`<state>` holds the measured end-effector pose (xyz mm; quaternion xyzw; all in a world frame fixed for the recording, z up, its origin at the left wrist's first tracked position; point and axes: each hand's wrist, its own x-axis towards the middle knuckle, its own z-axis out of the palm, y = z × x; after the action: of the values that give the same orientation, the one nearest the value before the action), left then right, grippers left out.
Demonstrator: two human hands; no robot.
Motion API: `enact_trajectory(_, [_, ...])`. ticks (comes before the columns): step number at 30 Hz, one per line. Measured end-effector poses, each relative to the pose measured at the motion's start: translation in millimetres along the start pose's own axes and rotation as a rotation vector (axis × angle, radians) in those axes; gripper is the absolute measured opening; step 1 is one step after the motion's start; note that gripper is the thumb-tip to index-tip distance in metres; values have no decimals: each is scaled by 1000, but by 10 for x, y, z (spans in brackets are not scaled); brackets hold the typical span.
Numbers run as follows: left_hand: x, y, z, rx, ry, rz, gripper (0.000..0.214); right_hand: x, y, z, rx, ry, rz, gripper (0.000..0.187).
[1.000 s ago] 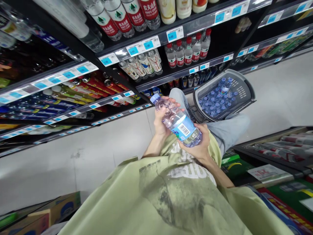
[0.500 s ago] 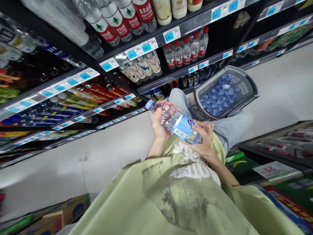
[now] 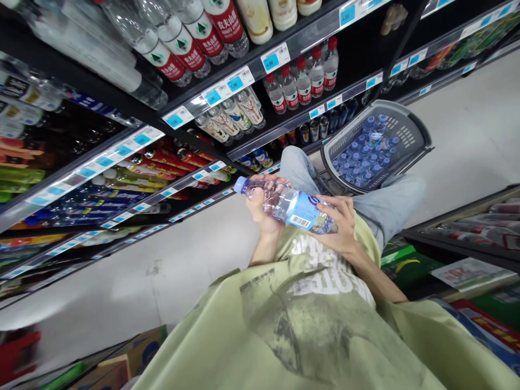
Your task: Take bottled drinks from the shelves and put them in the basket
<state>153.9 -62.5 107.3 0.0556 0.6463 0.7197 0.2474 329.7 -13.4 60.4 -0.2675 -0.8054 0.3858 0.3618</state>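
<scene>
A clear water bottle (image 3: 280, 203) with a blue cap and a light-blue label lies tilted across both hands in front of my chest. My left hand (image 3: 264, 208) wraps round its neck end, thumb on top. My right hand (image 3: 339, 222) is closed round the base end, fingers over the edge of the label. The label's barcode faces up. Just beyond my knees stands a grey shopping basket (image 3: 410, 157) with several small blue-capped water bottles (image 3: 361, 162) inside, most upright and packed close together.
Drink shelves (image 3: 244, 81) with price tags run along the far side and the left, holding red-labelled bottles (image 3: 303, 84) and cans. Behind on the right are green cartons (image 3: 410, 265) and a price sign (image 3: 473, 273). Cardboard boxes (image 3: 142, 346) lie at the lower left, on the pale floor (image 3: 182, 260).
The bottle has turned slightly to lie flatter, its cap end shifting a little left. Both hands keep their hold. The whole view has tilted somewhat, and a red object shows more at lower left.
</scene>
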Motion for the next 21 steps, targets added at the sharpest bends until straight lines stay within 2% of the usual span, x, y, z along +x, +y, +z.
enact_trajectory(5, [1,-4,2,30,-3,-5,59,23,9,10,33,34,-60,68])
enact_trajectory(9, [1,15,31,-56,22,-32,56,-19,50,20,26,18,-66,66])
enact_trajectory(14, [-9,19,38,-161,-17,-34,48,-48,87,15,0,-39,-65,52])
enact_trajectory(18, [-18,8,14,-60,2,-42,54,-39,99,3,-29,-84,-44,48])
enact_trajectory(21, [-28,14,26,31,-25,-9,58,-21,113,24,18,-38,-54,49])
